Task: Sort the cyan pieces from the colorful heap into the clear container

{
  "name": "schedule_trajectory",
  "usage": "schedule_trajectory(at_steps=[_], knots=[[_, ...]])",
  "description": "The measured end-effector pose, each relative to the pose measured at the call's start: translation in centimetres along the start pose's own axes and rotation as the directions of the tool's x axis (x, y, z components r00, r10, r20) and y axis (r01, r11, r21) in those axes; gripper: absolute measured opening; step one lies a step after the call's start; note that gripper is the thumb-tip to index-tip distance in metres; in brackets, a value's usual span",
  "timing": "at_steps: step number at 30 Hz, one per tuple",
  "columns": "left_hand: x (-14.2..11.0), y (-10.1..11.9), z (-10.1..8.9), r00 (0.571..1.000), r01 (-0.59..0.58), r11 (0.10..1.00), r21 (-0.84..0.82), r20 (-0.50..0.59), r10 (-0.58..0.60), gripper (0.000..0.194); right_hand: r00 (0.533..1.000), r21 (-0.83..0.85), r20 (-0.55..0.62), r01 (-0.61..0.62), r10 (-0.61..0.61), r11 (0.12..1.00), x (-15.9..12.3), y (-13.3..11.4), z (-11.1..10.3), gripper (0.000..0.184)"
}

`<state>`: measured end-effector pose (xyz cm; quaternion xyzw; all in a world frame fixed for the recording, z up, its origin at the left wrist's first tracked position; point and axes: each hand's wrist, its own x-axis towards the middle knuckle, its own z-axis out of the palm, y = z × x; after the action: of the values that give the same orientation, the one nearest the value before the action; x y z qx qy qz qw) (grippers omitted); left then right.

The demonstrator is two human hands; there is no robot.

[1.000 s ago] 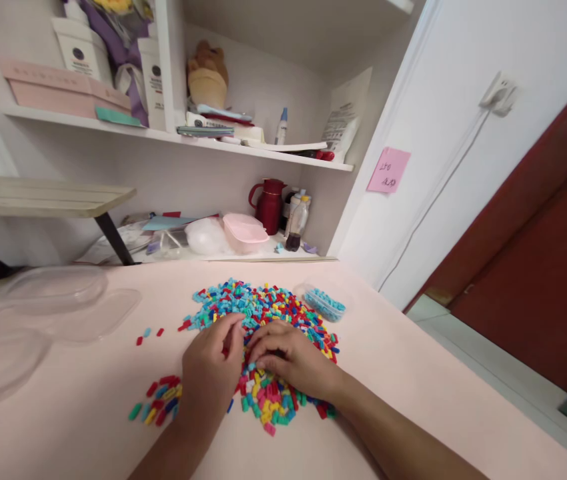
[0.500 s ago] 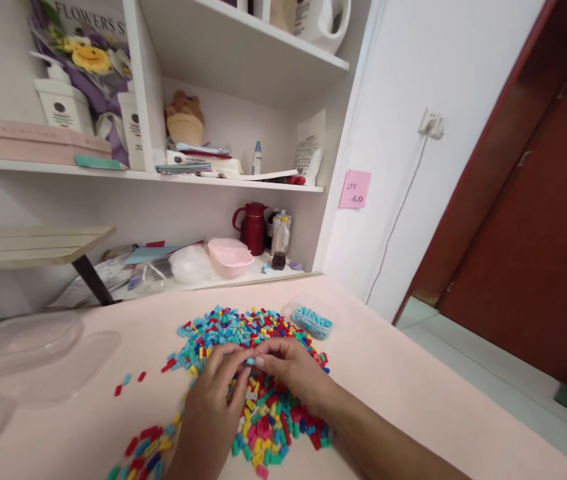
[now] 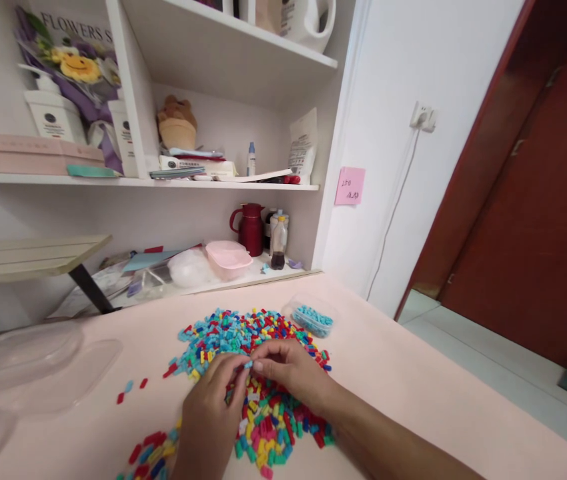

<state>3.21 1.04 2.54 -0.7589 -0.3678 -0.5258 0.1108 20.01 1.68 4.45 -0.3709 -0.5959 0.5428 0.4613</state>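
Note:
Over a spread pile of small plastic building bricks [image 3: 263, 327] in red, blue, yellow and green, my two hands meet fingertip to fingertip. My left hand [image 3: 216, 403] pinches a light blue brick [image 3: 248, 365] between thumb and forefinger. My right hand [image 3: 291, 373] is closed in a pinch at the other side of that same brick, its thumb and forefinger touching or nearly touching it. The fingers hide part of the brick. Behind the pile stands a clear plastic box [image 3: 312, 316] holding light blue bricks.
Clear plastic lids or trays [image 3: 78, 373] lie at the left of the pink tabletop [image 3: 398, 380]. More bricks [image 3: 151, 453] are scattered near the front left. Shelving [image 3: 243, 183] rises behind, with a red jug [image 3: 250, 230], a bottle [image 3: 278, 243] and a pink container [image 3: 228, 259].
The view has shifted slightly. My hands stay together over the pile, and the light blue brick between the fingertips shows a little more clearly.

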Motion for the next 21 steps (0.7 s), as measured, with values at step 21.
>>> schedule_trajectory(at_steps=[21], knots=[[-0.08, 0.31, 0.03, 1.000, 0.007, 1.000, 0.009, 0.023, -0.007, 0.012, 1.000, -0.047, 0.006, 0.024, -0.024, 0.999, -0.08, 0.22, 0.12, 0.033]])
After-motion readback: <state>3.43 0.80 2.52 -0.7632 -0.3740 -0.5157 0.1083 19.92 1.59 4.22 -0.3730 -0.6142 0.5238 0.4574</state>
